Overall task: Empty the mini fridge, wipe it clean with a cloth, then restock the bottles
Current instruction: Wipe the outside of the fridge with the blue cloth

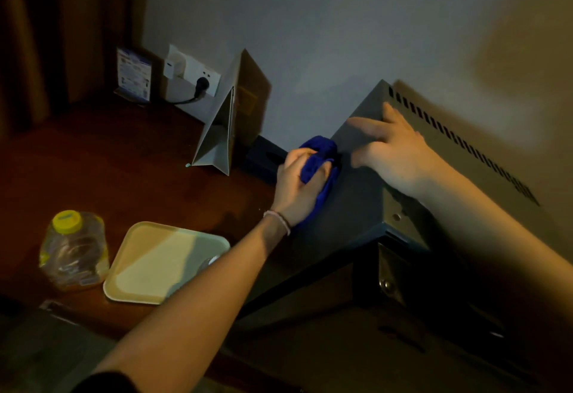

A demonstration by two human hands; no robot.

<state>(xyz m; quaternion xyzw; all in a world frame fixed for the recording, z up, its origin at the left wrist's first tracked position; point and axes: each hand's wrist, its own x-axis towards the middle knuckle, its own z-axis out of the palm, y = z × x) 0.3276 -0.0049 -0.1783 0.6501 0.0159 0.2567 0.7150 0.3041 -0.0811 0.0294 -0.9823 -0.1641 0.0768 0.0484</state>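
The dark grey metal mini fridge [366, 206] stands at the right end of the reddish-brown wooden desk [102, 169], its back against the pale wall, a row of vent slots running along the rear of its top. I see no brand or lettering on its casing. My left hand [297, 181] is curled around a bunched deep-blue cloth [319, 160] and presses it against the fridge's left side, close to the top edge and toward the back. My right hand [393, 153] lies flat on the fridge's top with fingers spread and straight, just beside the cloth, gripping nothing. A thin beaded bracelet [279, 219] circles my left wrist.

Just left of the fridge, near the wall, sits a dark box [263, 156], and next to it a folded grey paper bag [223, 125] stands upright. Behind that a white wall socket [198, 79] holds a black plug and a white adapter. A small printed card [133, 73] stands further left; its text is too blurred to read. Near the desk's front edge lie a cream rectangular tray [155, 265] and, beside it, a clear plastic bottle with a yellow cap [73, 246], its label unreadable.
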